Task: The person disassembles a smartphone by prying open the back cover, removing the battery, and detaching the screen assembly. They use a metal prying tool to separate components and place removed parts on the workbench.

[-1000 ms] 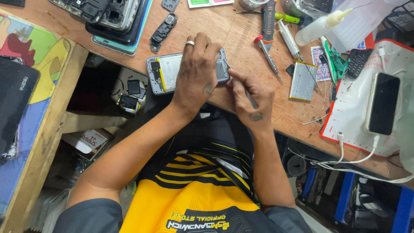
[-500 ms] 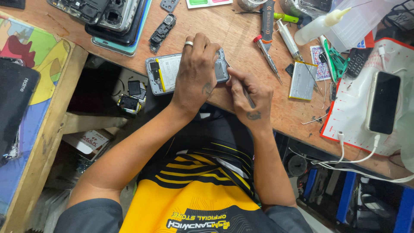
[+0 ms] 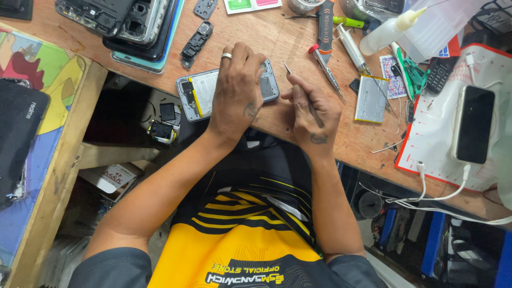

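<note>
An opened phone [image 3: 198,94] with its back cover off lies on the wooden workbench [image 3: 277,37], battery showing. My left hand [image 3: 236,90], a ring on one finger, presses down on the phone and covers its middle. My right hand [image 3: 311,109] grips thin metal tweezers [image 3: 290,74]; their tip points up, just off the phone's right end and clear of it.
A red-tipped screwdriver [image 3: 324,68], a syringe [image 3: 353,49], a loose battery [image 3: 372,99] and a squeeze bottle [image 3: 386,33] lie right of my hands. Dismantled phones [image 3: 125,21] sit at top left. A black phone [image 3: 473,124] charges on a white mat at right.
My right hand has pulled the tweezers back from the phone's right end and lifted the tip. My left hand stays on the phone.
</note>
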